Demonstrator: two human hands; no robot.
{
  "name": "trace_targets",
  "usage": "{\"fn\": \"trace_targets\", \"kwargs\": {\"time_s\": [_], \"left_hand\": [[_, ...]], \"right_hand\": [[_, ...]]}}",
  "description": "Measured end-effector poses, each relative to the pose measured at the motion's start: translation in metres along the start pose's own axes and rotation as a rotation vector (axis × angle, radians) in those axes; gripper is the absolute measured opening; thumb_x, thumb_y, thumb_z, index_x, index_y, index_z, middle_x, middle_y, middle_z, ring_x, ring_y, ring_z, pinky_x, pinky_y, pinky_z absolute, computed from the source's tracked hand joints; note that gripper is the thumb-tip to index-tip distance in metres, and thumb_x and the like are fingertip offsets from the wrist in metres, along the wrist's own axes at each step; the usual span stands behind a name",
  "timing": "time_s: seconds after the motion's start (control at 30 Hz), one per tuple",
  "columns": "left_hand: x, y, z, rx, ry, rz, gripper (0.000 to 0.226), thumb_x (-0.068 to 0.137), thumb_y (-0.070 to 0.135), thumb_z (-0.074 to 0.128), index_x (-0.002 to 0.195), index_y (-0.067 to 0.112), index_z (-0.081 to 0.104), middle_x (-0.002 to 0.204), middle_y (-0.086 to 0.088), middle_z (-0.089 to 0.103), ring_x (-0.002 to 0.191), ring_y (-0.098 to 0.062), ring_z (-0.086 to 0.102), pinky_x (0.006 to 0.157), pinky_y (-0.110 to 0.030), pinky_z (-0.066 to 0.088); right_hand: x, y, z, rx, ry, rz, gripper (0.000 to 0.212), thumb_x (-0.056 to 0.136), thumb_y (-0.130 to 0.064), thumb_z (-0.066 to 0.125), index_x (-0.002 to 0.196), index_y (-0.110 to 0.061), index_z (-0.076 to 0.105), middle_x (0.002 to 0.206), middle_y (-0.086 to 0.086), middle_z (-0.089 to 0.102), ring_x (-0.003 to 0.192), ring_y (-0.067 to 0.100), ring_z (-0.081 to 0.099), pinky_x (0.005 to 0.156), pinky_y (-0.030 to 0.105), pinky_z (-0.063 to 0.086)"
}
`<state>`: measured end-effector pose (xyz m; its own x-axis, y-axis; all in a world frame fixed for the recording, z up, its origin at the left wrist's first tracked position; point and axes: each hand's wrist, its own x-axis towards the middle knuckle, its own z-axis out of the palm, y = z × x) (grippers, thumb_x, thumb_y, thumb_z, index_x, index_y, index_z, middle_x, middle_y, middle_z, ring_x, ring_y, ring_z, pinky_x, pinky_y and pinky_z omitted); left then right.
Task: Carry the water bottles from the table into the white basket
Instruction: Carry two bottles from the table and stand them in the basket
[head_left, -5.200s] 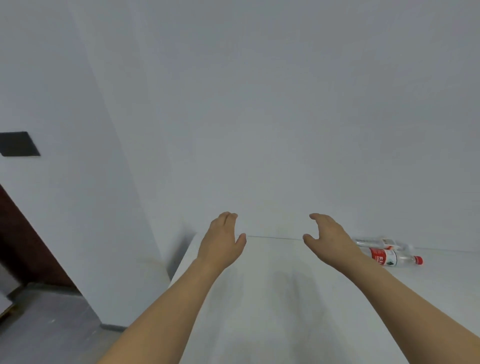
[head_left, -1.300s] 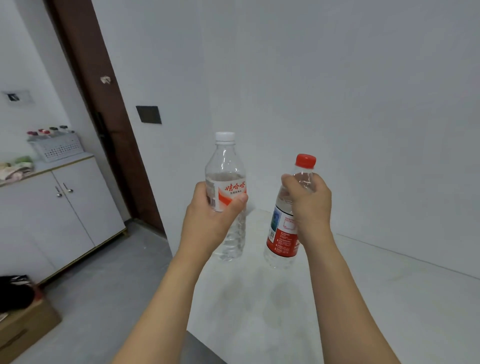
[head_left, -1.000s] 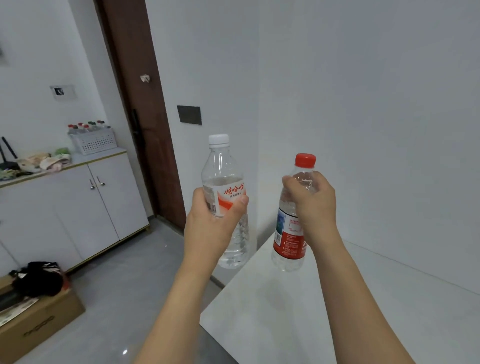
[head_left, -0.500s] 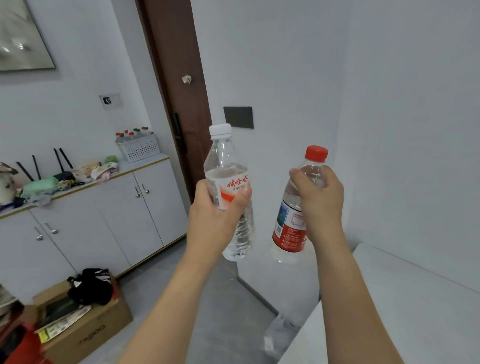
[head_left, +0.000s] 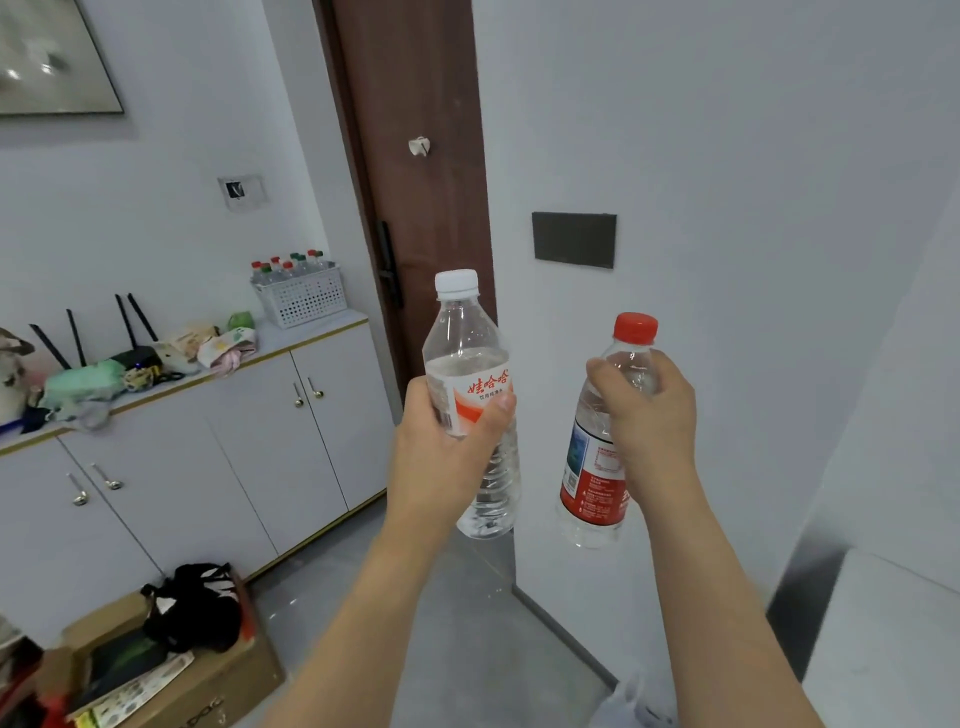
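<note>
Grey tiled floor (head_left: 467, 639) and pale walls, with a brown door (head_left: 415, 171) straight ahead. Along the left wall, white cabinets (head_left: 218, 457) under a cluttered counter (head_left: 306, 332); at the counter's right end, near the door, a white basket (head_left: 304, 297) with perforated sides, already crowded with capped bottles standing upright. Well apart from the basket, raised in mid-air in front of the door: two water bottles.

Left hand (head_left: 441, 447) wrapped around the white-capped bottle (head_left: 470, 395) at its label, thumb pressed across the red-and-white print, fingers curled behind and out of sight; bottle upright, base hanging free below the palm. Right hand (head_left: 649, 415) closed on the red-capped bottle (head_left: 602, 452) high at the shoulder just under the cap, fingers (head_left: 605, 371) bent over the front of the neck; body and red label dangling below, tilted slightly.

Bottles side by side, not touching. White table corner (head_left: 893, 639) at lower right. Cardboard box (head_left: 171, 670) with a black bag (head_left: 195, 605) on the floor at lower left.
</note>
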<state>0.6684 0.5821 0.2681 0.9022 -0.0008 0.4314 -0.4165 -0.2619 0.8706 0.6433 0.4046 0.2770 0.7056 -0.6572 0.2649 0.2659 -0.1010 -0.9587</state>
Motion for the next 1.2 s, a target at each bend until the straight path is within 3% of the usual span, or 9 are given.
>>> {"fn": "trace_targets", "kwargs": {"time_s": [0.23,0.43,0.63,0.87,1.0,1.13,1.2], "left_hand": [[0.099,-0.048,-0.079,-0.033,0.029,0.041,0.045,0.066,0.076,0.064,0.097,0.046,0.05,0.095,0.041,0.061,0.085,0.016,0.062,0.055,-0.003,0.046],[0.167,-0.1,-0.13,-0.083,0.055,-0.012,0.039,0.073,0.067,0.067,0.1,0.042,0.053,0.095,0.038,0.063,0.085,0.014,0.064,0.056,-0.009,0.05],[0.232,-0.157,-0.145,-0.115,0.046,-0.074,0.033,0.079,0.058,0.071,0.1,0.042,0.053,0.091,0.027,0.067,0.085,0.014,0.064,0.056,-0.006,0.049],[0.339,-0.223,-0.147,-0.067,0.064,-0.03,0.041,0.079,0.057,0.071,0.109,0.035,0.054,0.093,0.023,0.068,0.087,0.013,0.064,0.058,-0.005,0.049],[0.413,-0.249,-0.151,0.013,0.088,-0.032,0.047,0.074,0.064,0.068,0.109,0.036,0.054,0.097,0.022,0.067,0.085,0.011,0.064,0.059,-0.011,0.051],[0.48,-0.27,-0.154,-0.003,0.121,-0.028,0.037,0.076,0.059,0.072,0.102,0.04,0.053,0.091,0.021,0.068,0.085,0.014,0.063,0.054,-0.004,0.047],[0.507,-0.283,-0.157,-0.018,0.139,-0.018,0.036,0.077,0.058,0.074,0.101,0.04,0.053,0.095,0.029,0.067,0.086,0.013,0.064,0.057,-0.003,0.047]], "right_hand": [[0.021,0.002,0.142,0.0,-0.004,-0.018,0.042,0.066,-0.057,0.064,0.102,-0.038,0.061,0.102,-0.012,0.066,0.091,0.013,0.066,0.077,0.034,0.054],[0.034,0.019,0.236,0.0,0.01,-0.01,0.026,0.067,-0.057,0.065,0.087,-0.041,0.063,0.086,-0.019,0.067,0.081,0.008,0.067,0.065,0.025,0.049],[0.068,0.045,0.314,-0.03,-0.004,-0.008,0.036,0.064,-0.061,0.062,0.093,-0.04,0.062,0.088,-0.017,0.067,0.081,0.009,0.067,0.065,0.026,0.05],[0.143,0.088,0.417,-0.028,-0.062,-0.052,0.015,0.07,-0.056,0.063,0.084,-0.051,0.059,0.083,-0.032,0.063,0.079,-0.014,0.061,0.06,0.019,0.045],[0.199,0.101,0.479,0.004,-0.095,-0.053,0.02,0.073,-0.051,0.065,0.087,-0.037,0.061,0.081,-0.028,0.064,0.079,-0.011,0.062,0.064,0.022,0.047],[0.245,0.111,0.541,0.038,-0.138,-0.07,0.019,0.074,-0.047,0.067,0.086,-0.034,0.062,0.08,-0.022,0.066,0.078,-0.002,0.065,0.068,0.025,0.05],[0.262,0.118,0.567,0.067,-0.149,-0.06,0.027,0.068,-0.049,0.067,0.088,-0.031,0.064,0.081,-0.014,0.068,0.077,0.006,0.067,0.071,0.029,0.053]]}}
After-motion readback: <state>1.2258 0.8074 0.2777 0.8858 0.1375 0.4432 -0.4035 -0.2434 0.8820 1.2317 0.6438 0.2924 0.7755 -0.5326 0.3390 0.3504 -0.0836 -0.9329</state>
